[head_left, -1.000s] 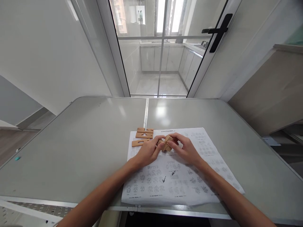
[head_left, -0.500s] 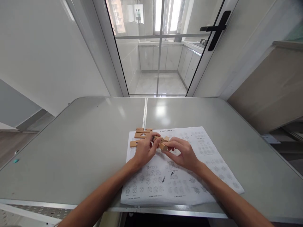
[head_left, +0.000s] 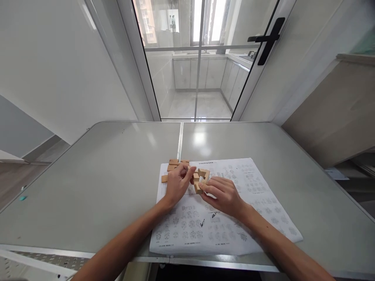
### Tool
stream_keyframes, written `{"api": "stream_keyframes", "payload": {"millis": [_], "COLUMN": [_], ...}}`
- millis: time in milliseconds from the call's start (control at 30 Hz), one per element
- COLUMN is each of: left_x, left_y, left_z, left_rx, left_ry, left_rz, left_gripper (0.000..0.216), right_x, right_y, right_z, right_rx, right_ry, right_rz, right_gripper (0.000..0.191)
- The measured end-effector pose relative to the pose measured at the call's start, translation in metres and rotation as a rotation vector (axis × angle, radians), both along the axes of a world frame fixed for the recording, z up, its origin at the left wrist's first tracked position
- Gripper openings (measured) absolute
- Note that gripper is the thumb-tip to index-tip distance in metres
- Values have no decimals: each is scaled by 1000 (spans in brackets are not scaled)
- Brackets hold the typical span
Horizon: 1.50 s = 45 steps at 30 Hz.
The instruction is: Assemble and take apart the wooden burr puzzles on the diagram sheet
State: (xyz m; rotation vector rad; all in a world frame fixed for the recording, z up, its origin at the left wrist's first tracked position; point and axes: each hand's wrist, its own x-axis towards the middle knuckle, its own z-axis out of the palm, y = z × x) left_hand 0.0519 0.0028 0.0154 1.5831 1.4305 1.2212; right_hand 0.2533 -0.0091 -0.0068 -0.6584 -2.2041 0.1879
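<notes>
Several notched wooden puzzle pieces are joined in a small open cluster between my hands, above the printed sheet. My left hand is closed at the left side of the cluster, its thumb lifted along the top; its fingertips are partly hidden. The thumb and fingers of my right hand pinch the cluster's right and near end. Behind and left of my left hand lie loose notched wooden pieces, partly covered by that hand.
The sheet shows rows of small line diagrams and lies on a grey folding table with a metal seam. Beyond stands a glazed door with a black handle. A small teal object is at the table's left edge.
The wooden cluster has been turned and now shows a wider gap between its pieces. My left thumb has lifted away from it, and my right hand has shifted slightly nearer to me.
</notes>
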Motion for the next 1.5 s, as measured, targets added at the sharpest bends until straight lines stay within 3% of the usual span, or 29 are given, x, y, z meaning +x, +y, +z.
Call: {"api": "stream_keyframes", "payload": {"millis": [167,300,400,500,600,800,1200,1267,1400,1500], "left_x": [-8,-13,-13,-13,-12,-11,-10,-11,-11,-11], "left_y": [10,14,14,14,14,10,11,9,6,6], "left_z": [2,4,1,-5,-12,-18,-20,-16,-10,-10], "left_rx": [-135,-105,-42,125,251,345,360,349,336,321], "left_ry": [-200,-215,7,350,560,694,713,673,644,651], "left_rz": [55,87,83,20,-84,-136,-233,-301,-394,-417], "left_gripper": [57,55,53,52,47,37,20,31,78,85], "right_x": [-9,-5,3,10,14,15,8,7,6,6], "right_y": [-8,-3,8,18,25,29,25,24,23,22], "right_z": [6,9,9,10,7,-3,-6,-6,-5,-5], "right_rx": [46,-116,-278,-479,-633,-721,-643,-631,-592,-615], "right_ry": [55,270,403,473,394,247,32,29,44,74], "right_rz": [97,-57,-253,-413,-492,-495,-452,-437,-375,-284], "right_gripper": [12,8,5,19,30,33,37,37,36,34]}}
